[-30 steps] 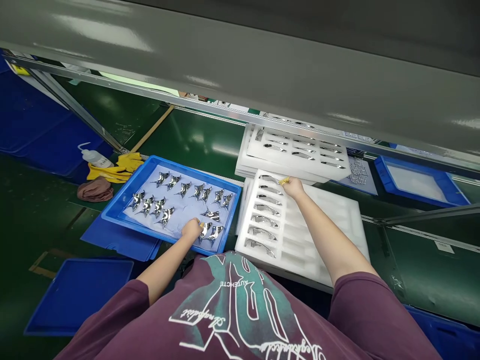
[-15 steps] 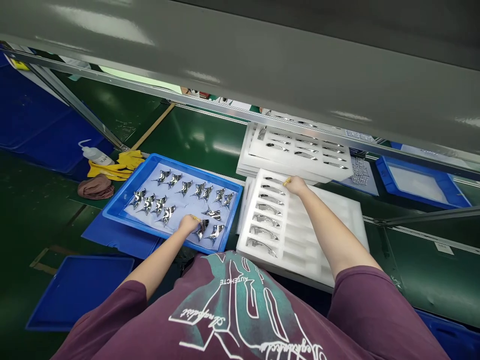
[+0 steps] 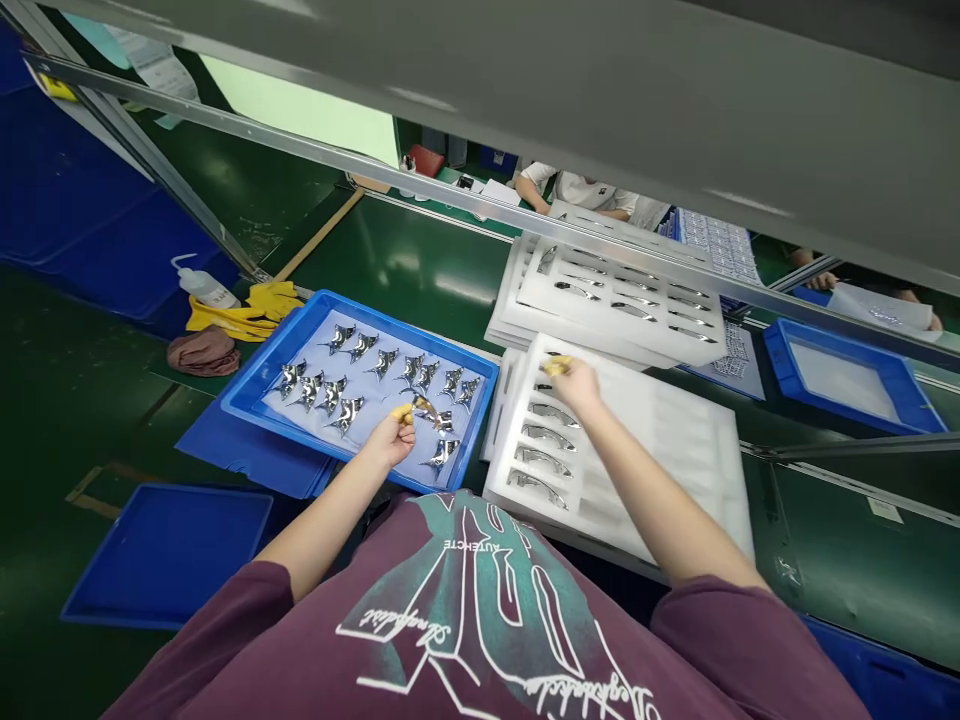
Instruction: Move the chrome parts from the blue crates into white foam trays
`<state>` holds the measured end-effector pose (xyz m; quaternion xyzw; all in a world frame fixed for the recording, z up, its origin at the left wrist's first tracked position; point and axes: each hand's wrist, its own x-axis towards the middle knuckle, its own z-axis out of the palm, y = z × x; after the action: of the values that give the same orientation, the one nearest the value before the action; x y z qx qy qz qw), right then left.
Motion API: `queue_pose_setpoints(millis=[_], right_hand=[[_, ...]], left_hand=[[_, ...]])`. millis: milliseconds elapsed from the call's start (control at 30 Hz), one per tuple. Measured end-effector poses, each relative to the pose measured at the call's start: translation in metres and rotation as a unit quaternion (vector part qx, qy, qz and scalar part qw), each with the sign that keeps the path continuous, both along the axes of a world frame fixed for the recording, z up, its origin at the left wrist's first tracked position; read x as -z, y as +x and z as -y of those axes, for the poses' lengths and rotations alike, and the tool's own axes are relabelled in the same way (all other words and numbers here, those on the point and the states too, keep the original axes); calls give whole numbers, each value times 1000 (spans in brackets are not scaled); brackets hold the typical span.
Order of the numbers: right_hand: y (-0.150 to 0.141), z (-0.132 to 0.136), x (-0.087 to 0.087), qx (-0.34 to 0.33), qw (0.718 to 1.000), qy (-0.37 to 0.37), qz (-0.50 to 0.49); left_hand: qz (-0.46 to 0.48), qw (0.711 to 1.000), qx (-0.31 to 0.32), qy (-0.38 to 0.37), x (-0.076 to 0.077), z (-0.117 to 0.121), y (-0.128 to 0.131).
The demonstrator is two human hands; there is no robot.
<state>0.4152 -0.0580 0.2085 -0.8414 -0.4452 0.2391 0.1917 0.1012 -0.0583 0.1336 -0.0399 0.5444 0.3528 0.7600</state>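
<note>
My left hand (image 3: 394, 435), yellow finger covers on its fingertips, pinches a shiny chrome part (image 3: 426, 408) above the blue tray (image 3: 352, 458). Several pointed, curved chrome pieces (image 3: 347, 416) lie in that tray on a pale cloth liner. On the right, my right hand (image 3: 577, 386) is closed over the upper end of a white foam tray (image 3: 652, 420), its covered fingertips together. Slim curved chrome strips (image 3: 547, 437) sit in a column of slots below it. My fingers partly hide the upper strips, and whether they grip one is hidden.
A metal rail (image 3: 300, 150) crosses in front. Behind the foam tray stand stacked foam trays (image 3: 525, 310) with chrome strips. Yellow gloves (image 3: 271, 300), a squeeze bottle (image 3: 206, 288) and a brown cloth (image 3: 202, 352) lie left. Another blue tray (image 3: 919, 405) is right. Co-workers' arms (image 3: 534, 185) show beyond.
My left hand has raised a chrome part from the near side of the blue tray, moving it away from me. My right hand has shifted slightly left over the foam slots. The camera view has tilted.
</note>
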Motion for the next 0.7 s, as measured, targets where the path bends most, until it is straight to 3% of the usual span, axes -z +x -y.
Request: queue_pose_setpoints(millis=[67, 133, 267, 367, 467, 567, 633, 700], right_hand=[[-46, 22, 7, -93, 982, 21, -162], [-85, 41, 16, -140, 954, -1, -265], [-122, 60, 33, -110, 933, 31, -341], [-119, 66, 36, -52, 940, 91, -325], [-99, 77, 29, -28, 951, 147, -270], [-64, 98, 14, -19, 960, 195, -199], [-35, 118, 4, 2, 967, 183, -180], [-6, 141, -5, 33, 974, 145, -170]], left_hand=[[33, 999, -10, 4, -16, 3, 13], [61, 998, -14, 16, -30, 5, 23], [85, 994, 15, 73, -43, 6, 28], [89, 983, 86, 138, -34, 3, 24], [-14, 952, 189, 240, -9, -8, 17], [-258, 870, 309, 286, 27, -25, 10], [-402, 781, 395, 270, 50, -34, 4], [-470, 695, 479, 258, 68, -40, -1]])
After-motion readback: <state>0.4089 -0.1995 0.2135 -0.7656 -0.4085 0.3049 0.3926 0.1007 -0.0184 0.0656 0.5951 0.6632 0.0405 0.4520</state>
